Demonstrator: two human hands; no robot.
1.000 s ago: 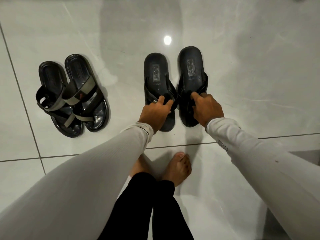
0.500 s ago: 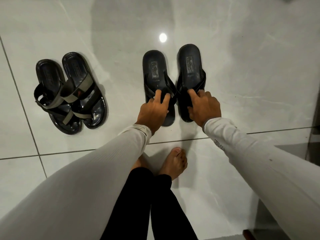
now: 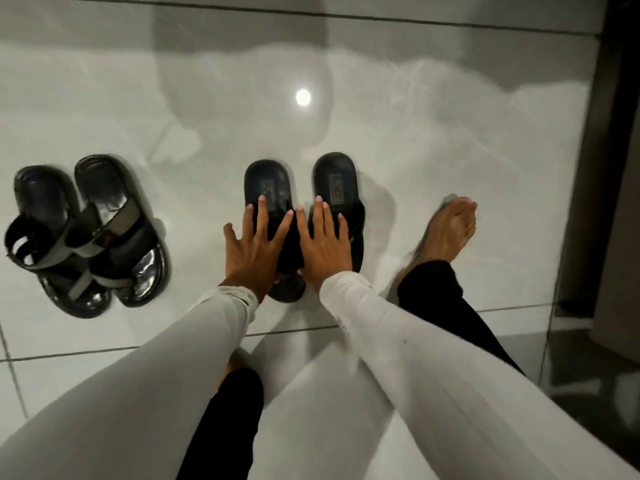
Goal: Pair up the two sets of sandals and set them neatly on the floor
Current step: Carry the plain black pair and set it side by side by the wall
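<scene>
Resting spread flat, left hand (image 3: 252, 249) and right hand (image 3: 323, 247) cover two black sandals (image 3: 334, 181); two strapped sandals (image 3: 90, 233) sit apart.

Both hands, left (image 3: 252, 249) and right (image 3: 323, 245), lie flat with fingers spread over the black sandals (image 3: 337, 188), paired mid-floor (image 3: 433, 140); strapped sandals (image 3: 86, 233) sit paired well left.

Strapped pair (image 3: 86, 233) left of plain pair (image 3: 304, 216)

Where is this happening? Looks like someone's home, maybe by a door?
Probably indoors in a home, perhaps an entryway, though that is a guess. The floor is glossy pale tile mirroring a ceiling light, two pairs of sandals sit on it, and the person's foot is bare.
</scene>
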